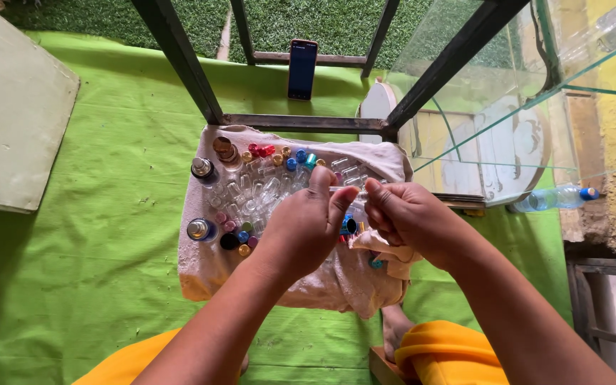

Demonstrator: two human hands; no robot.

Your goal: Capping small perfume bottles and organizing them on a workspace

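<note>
head view: person seated low, both forearms reaching forward over a beige cloth spread on a green mat. left hand and right hand meet above the cloth; between them a small clear glass vial is held level, fingers of the left hand closed on one end, fingers of the right hand pinched together on the other end. judged: held up and sideways so both ends can be worked at once, clear of the pile below. a pale rag is tucked under the right palm, likely kept ready there for wiping. on the cloth, just beyond the hands, lie many clear vials bunched together, with coloured caps along the far edge and more caps near the left wrist; cloth probably stops them rolling. three dark round-topped bottles stand upright at the left edge. a phone leans upright against a dark metal frame. a plastic water bottle lies to the right.
</note>
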